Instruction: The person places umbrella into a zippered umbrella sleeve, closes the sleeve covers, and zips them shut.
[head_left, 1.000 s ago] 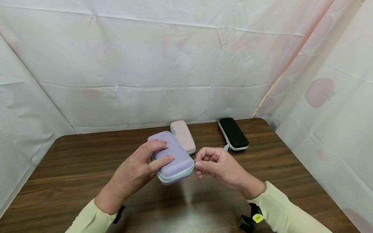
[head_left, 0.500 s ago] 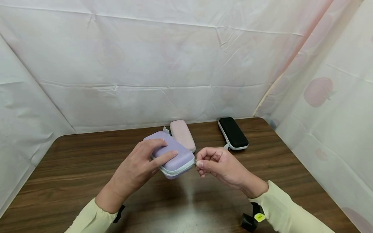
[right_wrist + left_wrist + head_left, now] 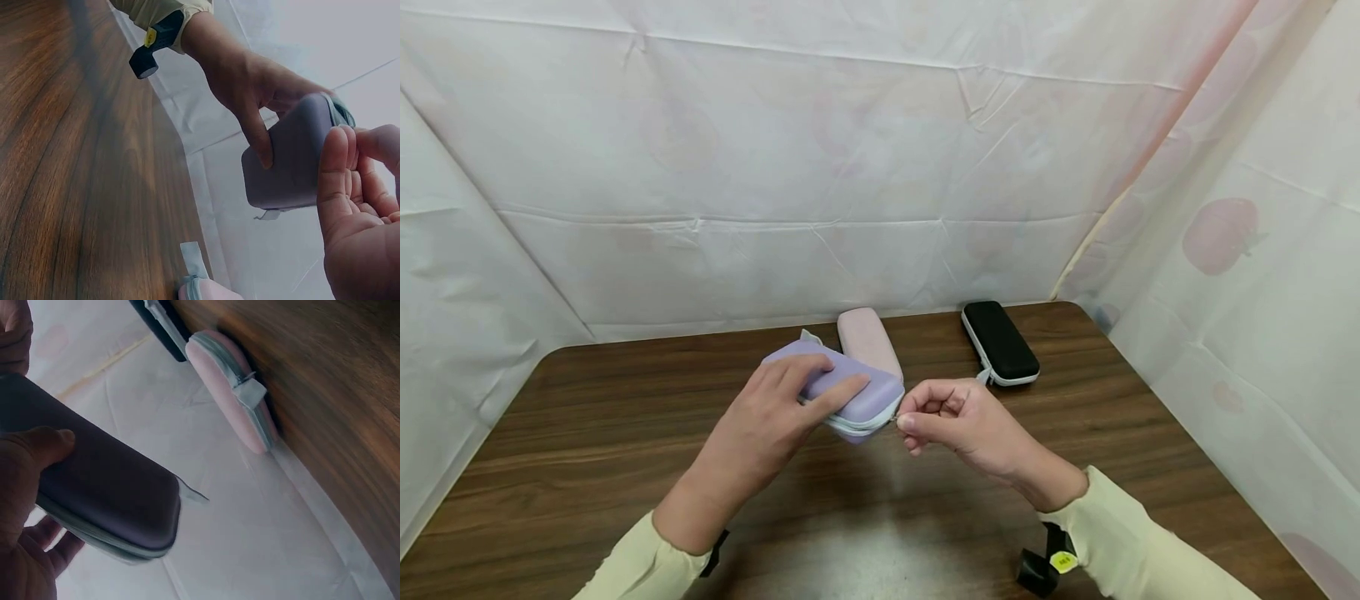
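My left hand (image 3: 775,408) grips a lavender zip case (image 3: 878,395) with pale mint zipper edging, fingers and thumb spread over its top, above the table. At the case's right corner, my right hand (image 3: 955,427) pinches the small zipper pull (image 3: 893,419) between thumb and forefinger. A pale strap (image 3: 192,492) sticks out from the far end of the case in the left wrist view. The right wrist view has the case (image 3: 290,159) between both hands, with the right fingertips (image 3: 337,140) covering the pull.
Behind the lavender case lies a pink zip case (image 3: 868,337) on the brown wooden table (image 3: 625,433). A black zip case (image 3: 1000,342) with white edging lies farther right. White printed sheeting (image 3: 775,167) hangs along the table's back and sides.
The left hand has tilted the lavender case, turning its front edge up and to the right. Its far end has shifted left and its strap now shows. The right hand stays nearly in place.
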Demonstrator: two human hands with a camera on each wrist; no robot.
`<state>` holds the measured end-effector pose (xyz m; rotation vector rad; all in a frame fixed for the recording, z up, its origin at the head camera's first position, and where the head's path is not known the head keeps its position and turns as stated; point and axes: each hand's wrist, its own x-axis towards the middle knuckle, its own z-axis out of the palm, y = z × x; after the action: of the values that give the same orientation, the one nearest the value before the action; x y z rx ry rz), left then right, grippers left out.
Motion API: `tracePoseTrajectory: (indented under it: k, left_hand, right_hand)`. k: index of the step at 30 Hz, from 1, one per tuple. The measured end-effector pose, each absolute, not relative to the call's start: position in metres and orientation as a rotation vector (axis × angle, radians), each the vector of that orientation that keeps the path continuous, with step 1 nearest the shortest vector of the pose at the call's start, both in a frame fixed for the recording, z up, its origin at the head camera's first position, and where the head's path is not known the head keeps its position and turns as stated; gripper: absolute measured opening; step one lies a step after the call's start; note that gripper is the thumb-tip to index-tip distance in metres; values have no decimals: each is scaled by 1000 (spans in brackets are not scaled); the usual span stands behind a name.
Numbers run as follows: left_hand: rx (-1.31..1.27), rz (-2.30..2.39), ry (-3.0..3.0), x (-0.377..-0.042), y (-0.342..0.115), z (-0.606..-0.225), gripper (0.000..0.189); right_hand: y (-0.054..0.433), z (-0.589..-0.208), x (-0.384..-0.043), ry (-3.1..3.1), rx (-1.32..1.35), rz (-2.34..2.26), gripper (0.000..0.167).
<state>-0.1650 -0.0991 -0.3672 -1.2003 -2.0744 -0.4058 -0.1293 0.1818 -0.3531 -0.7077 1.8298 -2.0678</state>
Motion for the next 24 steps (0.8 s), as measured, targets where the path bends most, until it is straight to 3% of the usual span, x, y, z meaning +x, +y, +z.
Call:
tracePoseTrajectory:
  k: [24]
  left_hand:
    - [-886, -51, -2173, -148, -65, -358, 70]
  right_hand:
    - [176, -355, -131, 1820, -486, -2172, 8]
